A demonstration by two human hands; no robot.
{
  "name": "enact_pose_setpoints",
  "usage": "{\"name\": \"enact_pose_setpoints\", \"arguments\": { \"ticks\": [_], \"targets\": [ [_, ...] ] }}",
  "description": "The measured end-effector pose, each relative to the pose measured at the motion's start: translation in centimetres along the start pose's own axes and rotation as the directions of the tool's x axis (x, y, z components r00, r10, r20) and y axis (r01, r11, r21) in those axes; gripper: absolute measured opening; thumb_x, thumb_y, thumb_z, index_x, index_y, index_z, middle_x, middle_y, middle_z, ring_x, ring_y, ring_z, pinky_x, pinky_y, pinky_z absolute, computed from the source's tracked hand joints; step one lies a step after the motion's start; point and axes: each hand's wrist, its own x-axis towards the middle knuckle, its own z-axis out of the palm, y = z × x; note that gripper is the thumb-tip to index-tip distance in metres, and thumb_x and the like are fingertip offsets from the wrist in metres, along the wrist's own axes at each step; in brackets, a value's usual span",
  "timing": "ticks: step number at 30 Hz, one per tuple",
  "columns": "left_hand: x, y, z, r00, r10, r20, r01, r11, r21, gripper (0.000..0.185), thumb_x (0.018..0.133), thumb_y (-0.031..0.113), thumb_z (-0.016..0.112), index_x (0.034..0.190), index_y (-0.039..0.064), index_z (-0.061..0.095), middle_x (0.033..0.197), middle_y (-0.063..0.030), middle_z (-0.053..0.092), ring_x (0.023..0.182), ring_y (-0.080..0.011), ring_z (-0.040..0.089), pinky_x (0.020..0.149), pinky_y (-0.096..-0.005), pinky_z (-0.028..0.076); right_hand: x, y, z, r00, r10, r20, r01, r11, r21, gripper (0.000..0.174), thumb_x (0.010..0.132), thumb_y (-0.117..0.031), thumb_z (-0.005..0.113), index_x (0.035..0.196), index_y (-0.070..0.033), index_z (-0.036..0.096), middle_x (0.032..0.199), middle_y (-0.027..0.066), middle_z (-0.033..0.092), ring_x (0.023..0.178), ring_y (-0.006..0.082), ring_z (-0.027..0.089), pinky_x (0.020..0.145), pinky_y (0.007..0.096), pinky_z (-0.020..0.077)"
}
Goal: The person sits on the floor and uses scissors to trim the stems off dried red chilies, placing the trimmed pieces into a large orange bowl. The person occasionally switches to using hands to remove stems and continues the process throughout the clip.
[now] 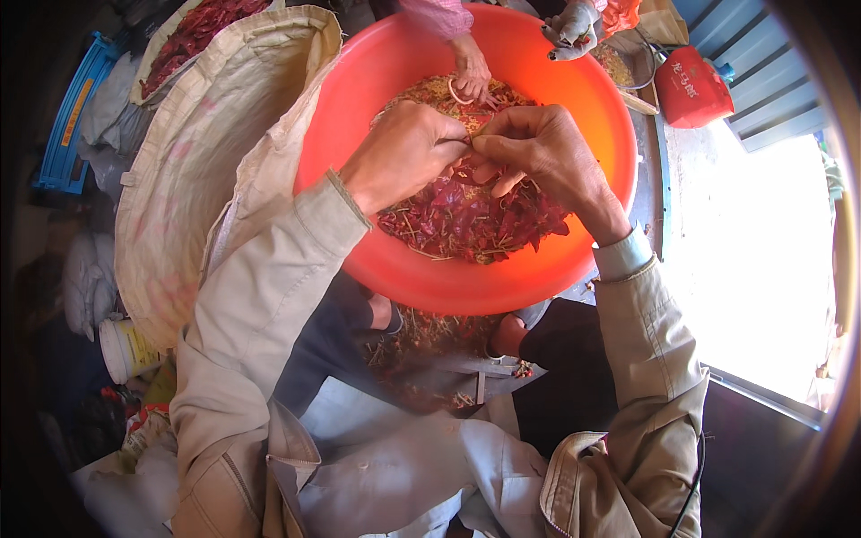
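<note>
A large red plastic basin [430, 289] stands before me, holding dried red chili peppers [464, 222], stems and yellow seeds. Over its middle my left hand [414, 148] and my right hand [538, 148] meet fingertip to fingertip. Between the pinched fingers of both is a small dark red piece, seemingly dried chili, mostly covered by the fingers. Just beyond, a co-worker's bare hand [471, 70] reaches into the basin's far side. Another hand, in a grey glove [572, 30], is at the far right rim and holds something small.
A big open woven sack [181, 202] leans at the left of the basin, with a container of red chilies [195, 40] behind it. A white bucket [128, 350] is at lower left. A red bag [693, 87] and a tray [635, 101] are at upper right. Stems litter the floor [430, 336].
</note>
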Motion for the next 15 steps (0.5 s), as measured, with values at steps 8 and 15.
{"name": "enact_pose_setpoints", "arguments": {
  "ticks": [8, 15],
  "targets": [
    [-2.3, 0.6, 1.6, 0.998, 0.003, -0.066, 0.001, 0.998, 0.065, 0.013, 0.092, 0.013, 0.070, 0.090, 0.003, 0.078, 0.066, -0.0170, 0.063, 0.055, -0.0267, 0.060, 0.058, -0.0395, 0.047, -0.2, 0.0, 0.3, 0.992, 0.017, 0.124, 0.004, 0.985, -0.174, 0.014, 0.091, -0.003, 0.066, 0.090, 0.010, 0.070, 0.076, 0.0141, 0.073, 0.067, 0.0201, 0.075, 0.059, 0.0321, 0.0637],
    [-2.6, 0.0, 2.9, 0.995, 0.042, -0.094, -0.022, 0.980, 0.200, 0.016, 0.090, 0.022, 0.070, 0.086, 0.010, 0.080, 0.073, -0.0204, 0.067, 0.070, -0.0410, 0.068, 0.065, -0.0509, 0.052, -0.4, 1.7, 1.8, 0.958, -0.276, 0.078, 0.271, 0.782, -0.561, 0.014, 0.079, -0.008, 0.068, 0.082, 0.003, 0.061, 0.061, 0.0120, 0.057, 0.057, 0.0163, 0.058, 0.055, 0.0383, 0.0478]
  ]
}}
